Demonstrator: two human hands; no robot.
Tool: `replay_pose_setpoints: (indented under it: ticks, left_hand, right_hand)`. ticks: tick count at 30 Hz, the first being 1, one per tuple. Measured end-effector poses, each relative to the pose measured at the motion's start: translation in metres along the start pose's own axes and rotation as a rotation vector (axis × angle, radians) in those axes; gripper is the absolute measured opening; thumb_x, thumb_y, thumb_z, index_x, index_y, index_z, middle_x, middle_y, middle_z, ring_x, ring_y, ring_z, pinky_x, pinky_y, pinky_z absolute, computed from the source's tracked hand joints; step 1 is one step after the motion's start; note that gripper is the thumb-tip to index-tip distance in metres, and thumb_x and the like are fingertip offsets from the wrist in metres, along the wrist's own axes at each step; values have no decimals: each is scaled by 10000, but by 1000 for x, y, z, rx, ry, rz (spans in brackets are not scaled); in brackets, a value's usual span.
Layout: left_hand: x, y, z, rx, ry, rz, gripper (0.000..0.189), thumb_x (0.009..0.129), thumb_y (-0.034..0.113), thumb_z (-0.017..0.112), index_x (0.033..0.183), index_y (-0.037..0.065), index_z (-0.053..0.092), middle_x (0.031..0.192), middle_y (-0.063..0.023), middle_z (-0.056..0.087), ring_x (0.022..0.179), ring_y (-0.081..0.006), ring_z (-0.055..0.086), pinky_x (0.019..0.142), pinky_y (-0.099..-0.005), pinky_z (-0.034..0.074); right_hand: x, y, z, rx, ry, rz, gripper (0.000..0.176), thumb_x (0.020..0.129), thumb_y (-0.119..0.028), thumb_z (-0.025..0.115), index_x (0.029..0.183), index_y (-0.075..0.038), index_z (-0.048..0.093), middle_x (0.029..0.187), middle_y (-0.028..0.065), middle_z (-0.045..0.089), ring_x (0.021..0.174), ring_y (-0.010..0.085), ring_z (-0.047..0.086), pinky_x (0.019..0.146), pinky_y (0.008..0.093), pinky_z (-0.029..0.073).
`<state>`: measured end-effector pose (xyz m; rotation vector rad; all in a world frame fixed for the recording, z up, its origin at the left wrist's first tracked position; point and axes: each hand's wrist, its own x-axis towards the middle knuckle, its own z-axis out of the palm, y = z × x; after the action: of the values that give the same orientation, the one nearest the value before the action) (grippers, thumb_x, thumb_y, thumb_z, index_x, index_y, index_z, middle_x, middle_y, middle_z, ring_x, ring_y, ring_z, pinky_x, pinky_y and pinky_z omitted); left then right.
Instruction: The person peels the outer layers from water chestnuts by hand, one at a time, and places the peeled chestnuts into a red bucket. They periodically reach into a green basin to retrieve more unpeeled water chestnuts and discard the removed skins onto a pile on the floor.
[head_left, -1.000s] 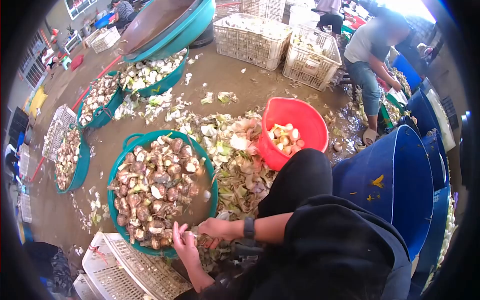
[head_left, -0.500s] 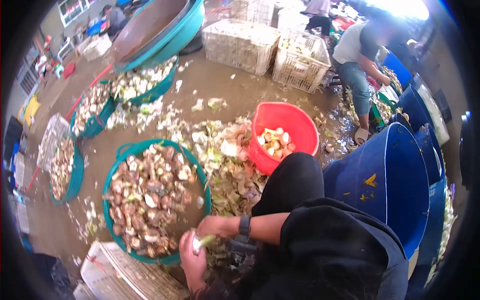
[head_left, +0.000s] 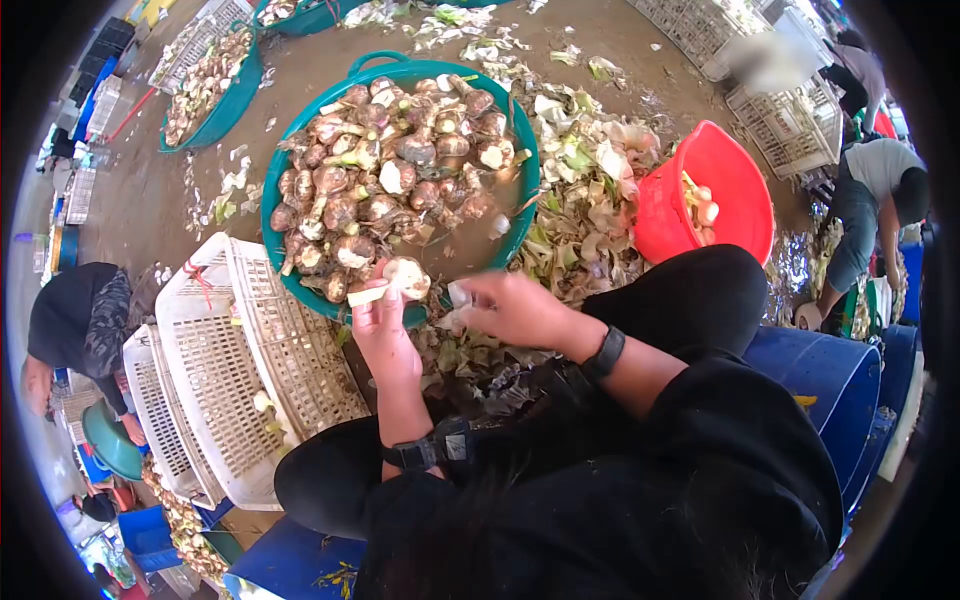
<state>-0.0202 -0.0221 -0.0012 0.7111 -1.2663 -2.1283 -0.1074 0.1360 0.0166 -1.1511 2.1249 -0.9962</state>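
Note:
My left hand (head_left: 388, 335) is closed round a peeled garlic bulb (head_left: 407, 276) whose pale stem sticks out to the left. It hangs over the near rim of a green tub (head_left: 527, 225) heaped with muddy, unpeeled garlic bulbs (head_left: 340, 210). Just right of the bulb, and apart from it, is my right hand (head_left: 515, 312). Its fingers are drawn together on something small and whitish at the tips, too blurred to name. A red bucket (head_left: 735, 185) with peeled garlic bulbs (head_left: 703, 212) stands beyond my right knee.
Peeled skins (head_left: 590, 150) litter the wet floor between tub and bucket. White plastic crates (head_left: 225, 375) lean at my left. Blue barrels (head_left: 800, 360) stand at my right. Co-workers sit at the right (head_left: 870, 200) and left (head_left: 75, 320).
My view has swung, so the tub appears further right and up. The hands were together at the garlic bulb; now the right hand is apart from it, and more of the bulb shows pale.

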Motion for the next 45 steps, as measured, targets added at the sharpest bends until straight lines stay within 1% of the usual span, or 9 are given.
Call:
replay_pose_setpoints:
  ticks: [3, 7, 12, 22, 27, 34, 37, 41, 45]
  left_hand:
    - [-7, 1, 6, 435, -188, 202, 263, 791, -83, 540, 1045, -18, 522, 1307, -189, 393, 1097, -238, 493, 921, -314, 412]
    - [-11, 11, 11, -306, -265, -36, 402, 893, 216, 428, 1222, -15, 417, 1275, -159, 423, 1142, -252, 450, 944, -363, 378]
    - [-9, -6, 11, 80, -16, -331, 396, 914, 377, 438, 1011, 10, 551, 850, -38, 558, 728, -105, 529, 610, -250, 437]
    - [-12, -4, 18, 141, 83, -380, 345, 882, 302, 520, 1065, 12, 559, 829, -33, 550, 688, -96, 518, 540, -230, 425]
    - [-8, -14, 4, -112, -60, -314, 341, 889, 258, 506, 1116, 4, 521, 946, -65, 570, 831, -131, 541, 726, -272, 450]
    - [-2, -3, -1, 659, -365, -415, 469, 811, 194, 622, 1221, 15, 479, 1071, -120, 568, 962, -202, 542, 799, -306, 437]
    - [-19, -2, 13, 915, -491, 61, 522, 727, 68, 668, 1219, 48, 492, 1077, -139, 561, 986, -233, 536, 841, -328, 428]
    - [-18, -2, 15, 1320, -691, 712, 416, 714, -44, 605, 1118, 47, 567, 1207, -190, 498, 1123, -291, 475, 891, -359, 411]
    - [-21, -13, 15, 487, -113, 77, 173, 823, -11, 545, 991, -16, 590, 1228, -216, 476, 1102, -249, 501, 907, -357, 424]
  right_hand:
    - [28, -10, -3, 460, 193, 78, 327, 807, -111, 594, 1110, -8, 531, 989, 63, 597, 850, 99, 558, 761, 256, 456]
    - [47, 4, -9, 909, 55, -47, 345, 788, -29, 593, 1123, 12, 520, 974, 46, 594, 817, 72, 551, 723, 234, 465]
    - [28, -18, -1, 458, 81, -143, 301, 731, -100, 629, 1025, -53, 587, 846, 108, 632, 674, 179, 602, 622, 305, 481]
    - [25, -2, 35, -21, 157, 27, 212, 807, -181, 493, 722, -2, 569, 649, 153, 590, 541, 296, 573, 527, 379, 469]
    - [19, -14, 19, 1471, -42, 709, 314, 897, -178, 426, 719, 3, 611, 620, 17, 578, 562, 150, 573, 536, 281, 485]
    - [17, 18, 27, 44, 453, -254, 218, 863, -137, 496, 768, 1, 637, 668, 21, 607, 579, 143, 574, 533, 268, 462]
    - [19, 31, 20, 858, 13, 538, 181, 833, -165, 568, 787, -10, 649, 665, 30, 601, 557, 109, 541, 475, 247, 426]
    - [17, 32, 7, 945, -62, 621, 153, 867, -155, 539, 848, -30, 625, 749, 28, 617, 627, 102, 562, 539, 237, 462]
    - [15, 33, 17, 1542, 31, 477, 163, 884, -146, 516, 947, -18, 594, 829, 36, 624, 662, 107, 575, 583, 256, 491]
